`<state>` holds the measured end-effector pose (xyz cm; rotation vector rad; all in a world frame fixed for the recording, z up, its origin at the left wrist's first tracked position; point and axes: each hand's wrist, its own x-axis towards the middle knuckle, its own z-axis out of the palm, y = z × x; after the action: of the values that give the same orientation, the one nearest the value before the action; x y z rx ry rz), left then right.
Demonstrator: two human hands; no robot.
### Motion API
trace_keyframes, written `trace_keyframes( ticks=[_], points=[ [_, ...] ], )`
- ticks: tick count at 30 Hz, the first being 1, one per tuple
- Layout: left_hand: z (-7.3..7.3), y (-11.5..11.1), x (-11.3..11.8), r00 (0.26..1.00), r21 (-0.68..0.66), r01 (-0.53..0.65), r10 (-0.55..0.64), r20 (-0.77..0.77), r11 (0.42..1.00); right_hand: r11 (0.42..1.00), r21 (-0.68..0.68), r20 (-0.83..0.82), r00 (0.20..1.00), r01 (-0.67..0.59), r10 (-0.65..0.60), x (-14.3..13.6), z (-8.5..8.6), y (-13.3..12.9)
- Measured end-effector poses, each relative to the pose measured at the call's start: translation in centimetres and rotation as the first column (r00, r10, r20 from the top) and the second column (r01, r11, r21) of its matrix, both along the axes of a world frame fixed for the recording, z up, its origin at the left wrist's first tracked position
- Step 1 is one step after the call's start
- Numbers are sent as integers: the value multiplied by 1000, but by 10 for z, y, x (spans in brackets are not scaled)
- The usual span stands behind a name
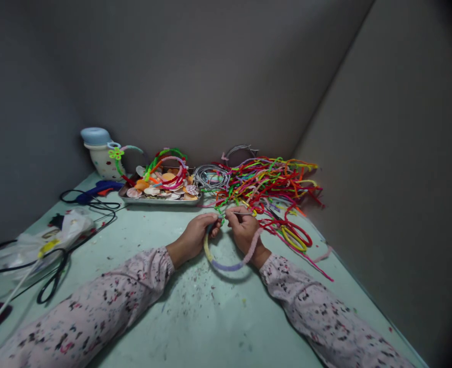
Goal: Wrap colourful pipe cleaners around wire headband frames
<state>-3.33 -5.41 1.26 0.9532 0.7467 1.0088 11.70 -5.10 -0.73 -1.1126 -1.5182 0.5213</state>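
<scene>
A curved hoop wrapped in pastel pipe cleaner (228, 267), yellow, lilac and pink along its length, hangs between my hands. My left hand (195, 236) is closed, pinching one end of it between thumb and fingers. The pink end curves up over my right wrist, and a thin bare grey wire (244, 213) shows above that hand. Between the fingertips is a short green pipe cleaner (222, 221), partly hidden. My right hand (244, 232) is closed, its thumb and forefinger pinched at that green strand.
Behind my hands stand a metal tray (160, 202) of seashells with finished hoops on top, a coil of grey wire (211, 176) and a heap of coloured pipe cleaners (267, 179). On the left are a white bottle (105, 161), a blue-handled tool (99, 190), black cables (63, 266) and a plastic bag (72, 225).
</scene>
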Motion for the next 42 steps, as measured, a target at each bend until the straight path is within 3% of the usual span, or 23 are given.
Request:
trace_keyframes(
  ticks=[4,9,14,21,32,42],
  points=[
    [-7,2,0,966,234,-23,82,-246,972,1000,13,25,999,27,-27,0,2,0],
    [-12,1,-1,806,487,-90,351,-476,869,998,64,146,989,27,-36,-2,7,-4],
    [-8,-2,-2,674,590,-120,502,-543,798,997,73,169,985,31,-43,-3,9,-6],
    [-2,-4,-2,560,682,-117,615,-555,722,997,69,159,986,39,-50,-3,8,-6],
    [-3,-5,-2,604,656,-155,596,-529,739,998,52,157,986,44,-52,-3,7,-5],
    [-4,-1,-3,809,445,-228,422,-409,866,999,46,138,990,14,-21,-2,7,-6]
  ],
)
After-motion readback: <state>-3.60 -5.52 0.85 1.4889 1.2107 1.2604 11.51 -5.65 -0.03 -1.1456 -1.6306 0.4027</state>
